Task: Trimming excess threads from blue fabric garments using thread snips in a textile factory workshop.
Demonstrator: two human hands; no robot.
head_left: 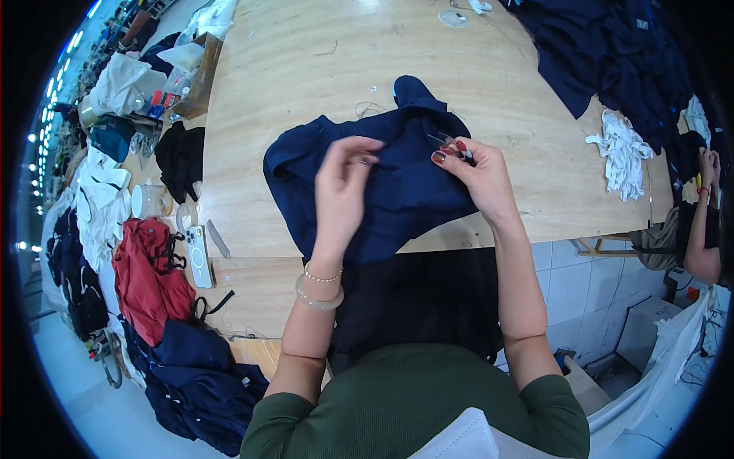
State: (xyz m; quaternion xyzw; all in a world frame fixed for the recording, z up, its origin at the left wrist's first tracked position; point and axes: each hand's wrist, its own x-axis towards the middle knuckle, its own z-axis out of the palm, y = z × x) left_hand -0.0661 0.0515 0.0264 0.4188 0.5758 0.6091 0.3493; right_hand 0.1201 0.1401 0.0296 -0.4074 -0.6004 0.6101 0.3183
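Note:
A navy blue garment point(413, 180) lies bunched on the table in front of me, one narrow end pointing away and its near edge hanging over the table's front. Over its left half is my left hand point(342, 183), fingers bent and smeared by motion; whether they pinch anything does not show. A beaded bracelet and a pale bangle circle that wrist. At the garment's right side, my right hand point(480, 167) is closed on small thread snips point(439, 140), their pointed blades toward the cloth and my left hand.
Dark navy garments point(604, 57) and a heap of white strips point(623, 157) lie at the right. Along the left are a phone point(199, 256), a red garment point(149, 268), a tape roll point(186, 216) and a wooden box point(205, 76). Another person's arm point(702, 222) shows at far right.

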